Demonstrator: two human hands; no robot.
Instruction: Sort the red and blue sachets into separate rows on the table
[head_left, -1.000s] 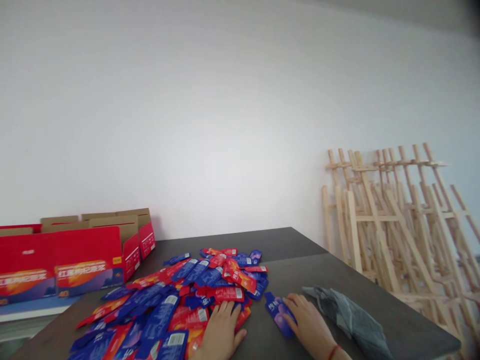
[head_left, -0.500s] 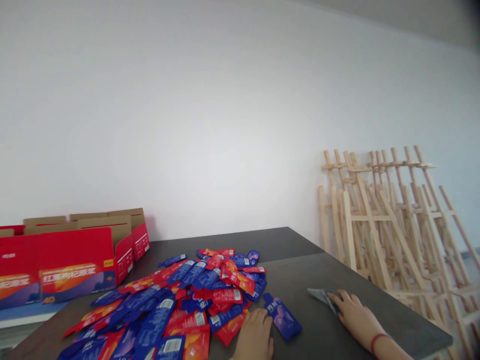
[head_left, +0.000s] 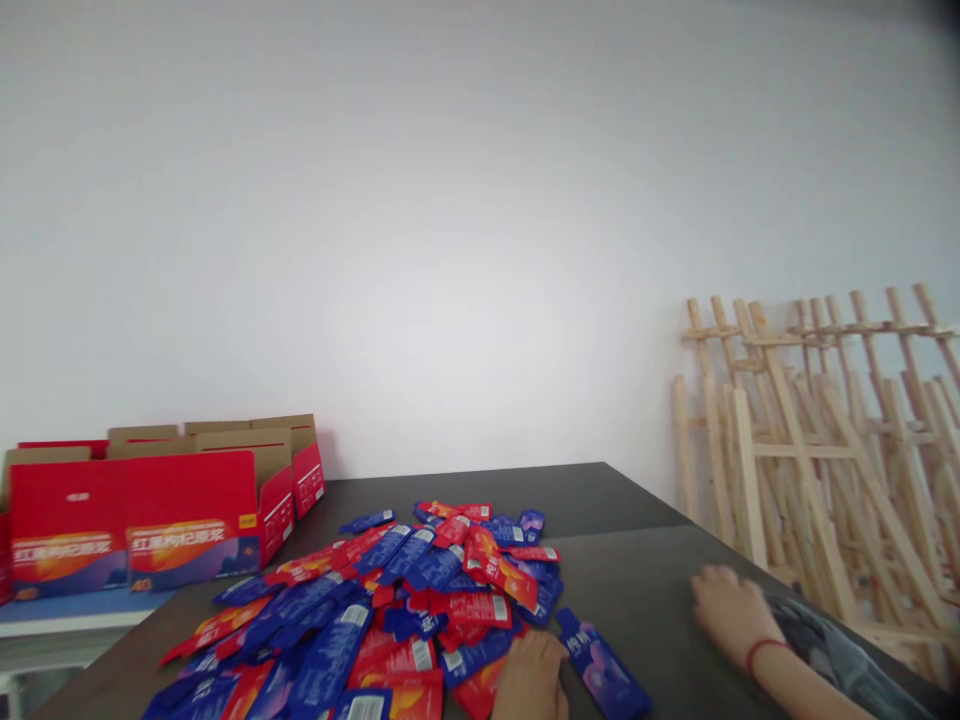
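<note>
My left hand (head_left: 529,676) lies palm down at the near edge of a pile of red and blue sachets (head_left: 420,600), fingers together and holding nothing. Its fingertips sit beside a single blue sachet (head_left: 601,667) that lies apart from the pile. My right hand (head_left: 726,610), with a red string at the wrist, rests palm down on the dark table (head_left: 630,560). Its fingers are slightly blurred and nothing shows in them. A crumpled grey bag (head_left: 840,645) lies just behind that wrist.
Open red cardboard boxes (head_left: 150,510) stand at the left on a lower white surface. Wooden easels (head_left: 825,450) lean against the white wall to the right, beyond the table's edge. The table's right edge runs close to the grey bag.
My right hand left the blue sachet and went right to the grey bag, which now lies further right behind the wrist. My left hand slid right to the blue sachet.
</note>
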